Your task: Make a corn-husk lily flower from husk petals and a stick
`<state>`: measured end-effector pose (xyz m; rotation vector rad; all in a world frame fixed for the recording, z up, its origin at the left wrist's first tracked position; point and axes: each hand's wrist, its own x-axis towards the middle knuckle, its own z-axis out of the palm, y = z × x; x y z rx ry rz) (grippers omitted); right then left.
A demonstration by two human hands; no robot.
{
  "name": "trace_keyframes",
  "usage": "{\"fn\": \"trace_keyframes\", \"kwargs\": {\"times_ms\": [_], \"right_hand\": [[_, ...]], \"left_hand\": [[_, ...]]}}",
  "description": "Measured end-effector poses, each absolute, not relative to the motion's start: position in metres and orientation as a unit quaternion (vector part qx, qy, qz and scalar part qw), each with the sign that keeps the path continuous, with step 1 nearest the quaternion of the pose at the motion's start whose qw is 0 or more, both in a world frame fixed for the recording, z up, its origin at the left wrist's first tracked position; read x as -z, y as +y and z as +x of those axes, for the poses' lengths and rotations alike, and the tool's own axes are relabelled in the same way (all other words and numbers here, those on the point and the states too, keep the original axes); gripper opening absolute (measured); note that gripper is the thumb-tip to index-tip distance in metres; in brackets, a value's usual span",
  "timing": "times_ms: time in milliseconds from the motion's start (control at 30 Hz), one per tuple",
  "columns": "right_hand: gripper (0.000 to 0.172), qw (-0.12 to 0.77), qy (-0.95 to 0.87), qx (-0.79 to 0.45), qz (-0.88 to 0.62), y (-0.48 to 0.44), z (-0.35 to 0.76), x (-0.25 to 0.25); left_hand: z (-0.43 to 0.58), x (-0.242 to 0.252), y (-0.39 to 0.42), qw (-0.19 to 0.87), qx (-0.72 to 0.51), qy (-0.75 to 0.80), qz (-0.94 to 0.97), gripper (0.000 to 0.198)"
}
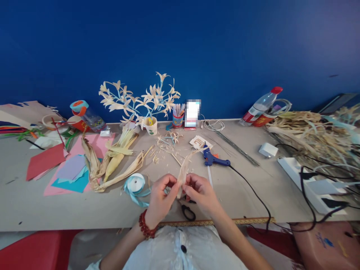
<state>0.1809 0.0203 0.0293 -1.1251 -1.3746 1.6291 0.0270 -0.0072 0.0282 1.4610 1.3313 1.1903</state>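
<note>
Between my two hands, a pale strip of dried corn husk [184, 170] rises with its thin tip bending to the right. My left hand [164, 193] pinches its left edge, thumb against fingers. From the other side my right hand [198, 191] pinches it near the lower end. Partly covered by my hands, black-handled scissors [188, 213] lie on the table. A roll of light blue ribbon [135, 183] sits left of my left hand. Beyond my right hand rests a blue glue gun [213, 157] with a clear glue stick beside it.
Corn husks [120, 157] lie over coloured paper [46, 161] at left. Husk flowers stand in a paper cup [150, 126] at the back. Wires [239, 148], a bottle [258, 108], a power strip [300, 183] with tangled cables and a husk pile [306, 131] are at right.
</note>
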Motion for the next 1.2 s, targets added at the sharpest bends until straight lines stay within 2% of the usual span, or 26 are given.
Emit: {"fn": "trace_keyframes", "kwargs": {"times_ms": [267, 467, 600, 667, 733, 800, 933, 1067, 1133, 1200], "right_hand": [[0.011, 0.346, -0.579, -0.573, -0.464, 0.02, 0.182, -0.031], [0.008, 0.322, -0.667, -0.402, -0.538, 0.023, 0.18, -0.024], [0.012, 0.318, -0.676, -0.256, -0.613, 0.039, 0.208, -0.013], [0.013, 0.326, -0.659, -0.204, -0.647, 0.048, 0.232, -0.01], [0.015, 0.339, -0.615, -0.183, -0.688, 0.054, 0.255, -0.007], [0.016, 0.377, -0.577, -0.233, -0.687, 0.056, 0.27, -0.004], [0.021, 0.459, -0.494, -0.421, -0.607, 0.053, 0.271, 0.001], [0.024, 0.475, -0.468, -0.472, -0.577, 0.05, 0.257, -0.004], [0.026, 0.468, -0.476, -0.483, -0.567, 0.048, 0.25, -0.009], [0.029, 0.458, -0.485, -0.497, -0.556, 0.043, 0.24, -0.012]], "left_hand": [[0.025, -0.028, -0.005, 0.366, -0.447, 0.553, 0.601, 0.015], [0.027, -0.026, -0.011, 0.387, -0.443, 0.555, 0.588, 0.017], [0.004, -0.027, -0.016, 0.408, -0.453, 0.572, 0.549, 0.018], [-0.023, -0.026, -0.015, 0.364, -0.481, 0.607, 0.518, 0.019], [-0.058, -0.022, -0.013, 0.266, -0.51, 0.672, 0.466, 0.02], [-0.094, -0.017, -0.011, 0.206, -0.479, 0.72, 0.458, 0.023], [-0.148, -0.009, -0.006, 0.084, -0.327, 0.795, 0.504, 0.022], [-0.163, -0.009, 0.003, 0.05, -0.225, 0.822, 0.52, 0.024], [-0.152, -0.011, 0.006, 0.027, -0.234, 0.806, 0.543, 0.031], [-0.128, -0.014, 0.008, 0.009, -0.295, 0.782, 0.549, 0.037]]}}
